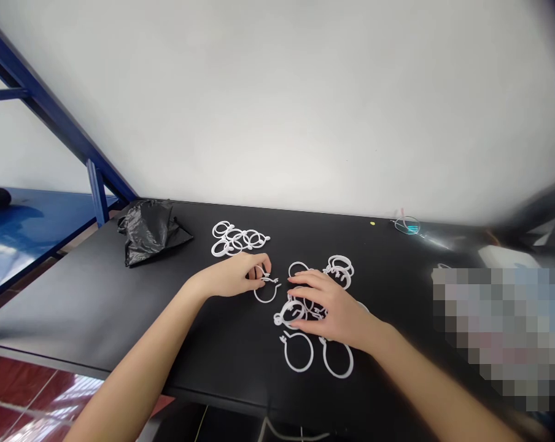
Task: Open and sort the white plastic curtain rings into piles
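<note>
My left hand (238, 274) is closed, its thumb and fingers curled on a white plastic ring with a small clasp. Just below its fingertips another white ring (265, 301) shows an open gap; whether the hand also touches this one I cannot tell. My right hand (335, 307) reaches over a loose group of white rings, fingers spread and thumb apart. Beside its thumb lie overlapping rings (293, 314), partly covered by the hand. Two unclasped rings, a left one (299, 371) and a right one (338, 374), lie nearer the table's front edge.
Behind my left hand sits a cluster of closed white rings (235, 240). A crumpled black plastic bag (149, 230) lies on the black table (97, 294) at left. More rings (342, 266) rest beyond my right hand. A clear looped item (407, 226) is near the wall; a blurred-out area covers the right.
</note>
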The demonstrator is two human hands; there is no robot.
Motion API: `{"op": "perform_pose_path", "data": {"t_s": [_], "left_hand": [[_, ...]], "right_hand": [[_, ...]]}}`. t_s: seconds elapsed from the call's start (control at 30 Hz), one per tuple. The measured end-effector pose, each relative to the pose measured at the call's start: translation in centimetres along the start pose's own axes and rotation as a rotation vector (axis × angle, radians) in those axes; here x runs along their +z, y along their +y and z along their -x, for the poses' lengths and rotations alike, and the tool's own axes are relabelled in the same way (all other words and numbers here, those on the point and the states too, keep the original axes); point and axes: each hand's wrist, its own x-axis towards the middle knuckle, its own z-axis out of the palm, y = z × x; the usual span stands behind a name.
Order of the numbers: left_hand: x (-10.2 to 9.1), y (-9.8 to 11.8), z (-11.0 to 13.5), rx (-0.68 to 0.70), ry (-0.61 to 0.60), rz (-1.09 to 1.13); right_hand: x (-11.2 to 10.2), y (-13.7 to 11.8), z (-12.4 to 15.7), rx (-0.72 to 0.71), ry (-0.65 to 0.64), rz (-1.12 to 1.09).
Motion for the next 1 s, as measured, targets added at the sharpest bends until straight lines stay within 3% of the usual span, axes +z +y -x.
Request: {"op": "perform_pose_path", "data": {"t_s": [0.27,0.43,0.5,0.63,0.73,0.83,1.0], "left_hand": [[2.0,-0.4,-1.6,0.100,0.240,0.174],[1.9,-0.2,-1.9,0.106,0.327,0.414],[1.8,-0.1,-2.0,0.106,0.348,0.521],[1.7,-0.2,-2.2,0.126,0.368,0.597],[1.8,-0.1,-2.3,0.141,0.442,0.666],[1.9,0.1,-2.2,0.131,0.462,0.775],[2.4,0.5,-2.1,0.124,0.324,0.898]], "right_hand": [[-0.3,1.6,-0.3,0.113,0.165,0.030],[-0.5,0.6,-0.4,0.018,0.286,0.002],[-0.5,-0.3,-0.3,-0.024,0.225,0.019],[0.0,-1.7,0.1,-0.041,-0.045,0.234],[0.5,-1.3,0.2,0.000,-0.111,0.342],[0.7,-0.4,0.1,0.059,-0.029,0.368],[0.4,0.2,-0.1,0.084,0.276,0.160]]}}
